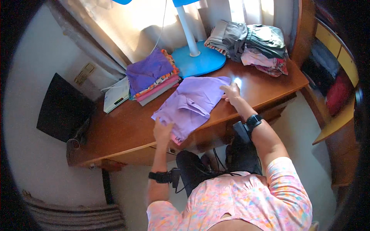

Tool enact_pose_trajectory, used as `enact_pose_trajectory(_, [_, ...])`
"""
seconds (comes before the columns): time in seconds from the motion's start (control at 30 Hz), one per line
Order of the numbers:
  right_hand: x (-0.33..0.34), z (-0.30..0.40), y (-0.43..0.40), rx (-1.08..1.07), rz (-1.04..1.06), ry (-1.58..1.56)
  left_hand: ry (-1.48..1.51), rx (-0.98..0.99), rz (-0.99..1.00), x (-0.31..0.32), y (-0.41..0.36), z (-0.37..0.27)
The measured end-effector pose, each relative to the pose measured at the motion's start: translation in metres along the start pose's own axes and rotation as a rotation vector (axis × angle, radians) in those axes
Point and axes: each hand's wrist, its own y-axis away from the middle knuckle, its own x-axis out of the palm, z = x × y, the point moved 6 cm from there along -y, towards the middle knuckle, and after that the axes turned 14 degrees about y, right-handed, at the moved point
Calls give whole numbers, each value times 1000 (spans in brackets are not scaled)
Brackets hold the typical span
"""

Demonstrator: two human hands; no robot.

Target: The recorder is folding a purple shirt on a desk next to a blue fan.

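Observation:
A lilac garment (199, 92), apparently a shirt with a collar or folded band near its middle, lies spread over the front of the wooden desk (121, 130). Its lower corner reaches past the desk's front edge, where a pink patch bears dark writing. My left hand (162, 131), blurred by motion, grips the garment's near left edge. On the opposite side, my right hand (231, 93) touches the right edge with its fingers partly spread; whether they pinch the cloth is unclear.
Folded cloths (150, 69) are stacked on a white box-like device (117, 96) at the left. A blue stand base (199, 59) with a white pole rises behind. More folded clothes (251, 43) sit back right. A black panel-like object (65, 106) stands at the left end.

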Motion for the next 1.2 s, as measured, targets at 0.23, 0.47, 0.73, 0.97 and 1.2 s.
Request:
enact_pose_trajectory(0.23, [23, 9, 19, 202, 276, -273, 266, 239, 34, 5, -14, 11])
enact_pose_trajectory(0.47, [12, -7, 31, 114, 406, -627, 729, -266, 97, -2, -24, 28])
enact_pose_trajectory(0.73, [-51, 12, 38, -362, 267, -993, 953, 28, 268, 29, -48, -28])
enact_pose_trajectory(0.97, [-64, -50, 45, 102, 371, -992, -38, 124, -27, 23, -35, -11])
enact_pose_trajectory(1.2, [-61, -50, 8, 85, 264, -885, -307, 414, 290, 89, 11, -87])
